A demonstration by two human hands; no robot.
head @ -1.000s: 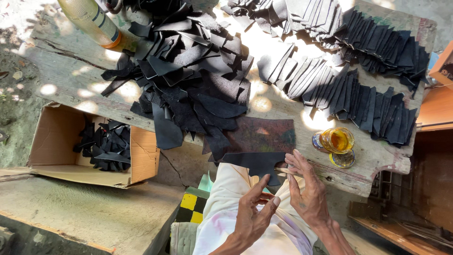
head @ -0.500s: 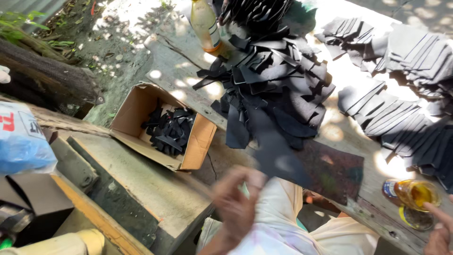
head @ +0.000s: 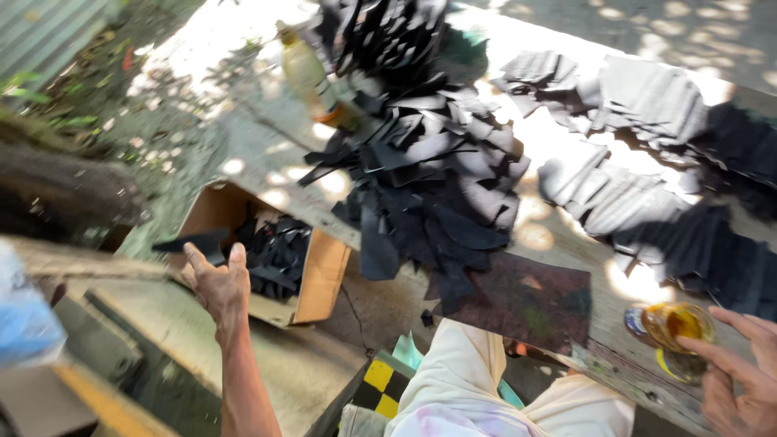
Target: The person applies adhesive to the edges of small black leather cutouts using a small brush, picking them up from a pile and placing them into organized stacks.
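My left hand (head: 215, 285) is stretched out over the near corner of an open cardboard box (head: 322, 277), fingers apart. A black strip (head: 193, 241) hangs blurred just past its fingertips, and I cannot tell whether it touches them. Inside the box lie several black scraps (head: 273, 256). At the bottom right, my right hand (head: 740, 376) is open, its fingertips at a small jar of yellow liquid (head: 673, 322) on the plank table's edge (head: 623, 380). A big heap of black cut pieces (head: 429, 174) covers the table's middle.
Rows of overlapping black pieces (head: 647, 162) lie on the table's right. A dark board (head: 526, 299) sits at the near edge, and a yellowish bottle (head: 306, 74) stands at the far side. My white-trousered knee (head: 453, 380) is below, with a blue bag (head: 24, 317) at the left.
My view has swung left. My left hand moved from my lap out to the box and opened. The right hand went right, to the jar.
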